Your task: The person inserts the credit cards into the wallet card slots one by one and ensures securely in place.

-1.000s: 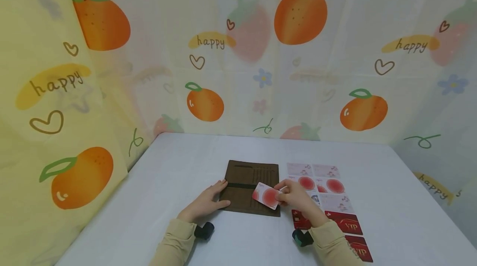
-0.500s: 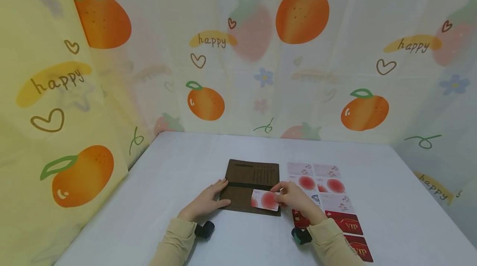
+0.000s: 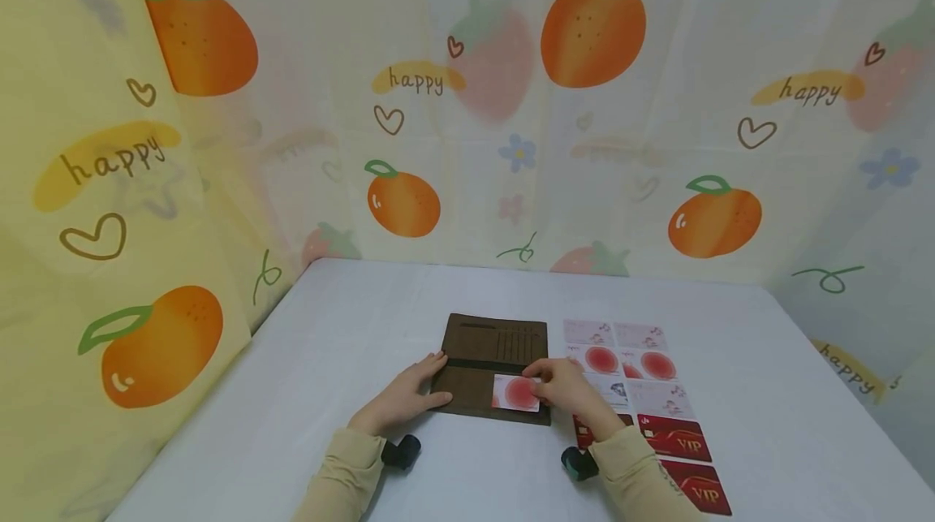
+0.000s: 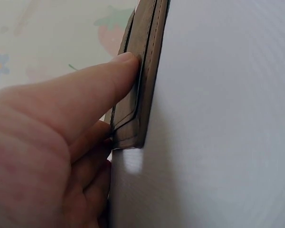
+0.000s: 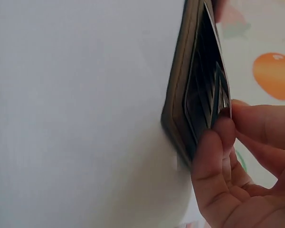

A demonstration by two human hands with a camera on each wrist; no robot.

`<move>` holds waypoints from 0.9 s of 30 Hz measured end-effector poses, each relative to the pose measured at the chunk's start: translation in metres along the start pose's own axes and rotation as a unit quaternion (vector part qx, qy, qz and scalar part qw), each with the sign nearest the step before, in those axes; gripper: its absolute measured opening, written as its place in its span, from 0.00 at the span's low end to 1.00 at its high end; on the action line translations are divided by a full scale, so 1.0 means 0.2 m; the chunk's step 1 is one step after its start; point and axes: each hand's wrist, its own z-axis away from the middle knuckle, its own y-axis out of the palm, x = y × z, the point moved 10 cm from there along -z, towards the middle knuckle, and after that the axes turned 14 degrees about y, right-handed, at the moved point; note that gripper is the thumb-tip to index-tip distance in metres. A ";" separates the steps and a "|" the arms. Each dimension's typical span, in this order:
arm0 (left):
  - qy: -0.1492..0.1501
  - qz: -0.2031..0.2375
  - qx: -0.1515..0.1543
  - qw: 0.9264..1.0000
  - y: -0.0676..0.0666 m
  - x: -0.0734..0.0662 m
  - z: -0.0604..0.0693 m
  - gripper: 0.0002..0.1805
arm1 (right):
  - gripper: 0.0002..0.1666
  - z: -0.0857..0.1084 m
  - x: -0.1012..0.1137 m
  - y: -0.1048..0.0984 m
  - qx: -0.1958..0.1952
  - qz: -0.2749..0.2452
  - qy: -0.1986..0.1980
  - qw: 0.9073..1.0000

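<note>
Two hands on it: the left hand [image 3: 402, 396], fingers loosely spread, rests on the wallet [image 3: 463, 386] just to its right, while the right hand [image 3: 566, 386] pinches the card [image 3: 513, 392] by its edge. That card lies over the wallet, between the hands, other cards [image 3: 673, 437] off to the right hand's right. Best approach, I'd say: card square, pinch light so nothing bows, left hand firm.

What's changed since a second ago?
The held card turned from tilted to nearly square with the wallet and shifted slightly left; the right hand, pinching it, moved left too. The left hand stayed resting on the wallet, and the laid-out cards stayed put.
</note>
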 end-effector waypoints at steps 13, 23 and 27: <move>0.004 0.004 0.002 1.000 0.00 -0.01 0.00 0.40 | 0.09 0.00 0.11 0.09 -0.015 0.060 -0.056 0.996; -0.001 -0.006 0.001 1.000 0.00 0.01 0.00 0.40 | 0.12 0.00 0.10 0.10 -0.008 0.056 -0.075 0.996; 0.000 -0.004 0.000 1.000 0.00 0.01 0.00 0.40 | 0.20 0.02 0.08 0.10 0.003 0.042 -0.076 0.996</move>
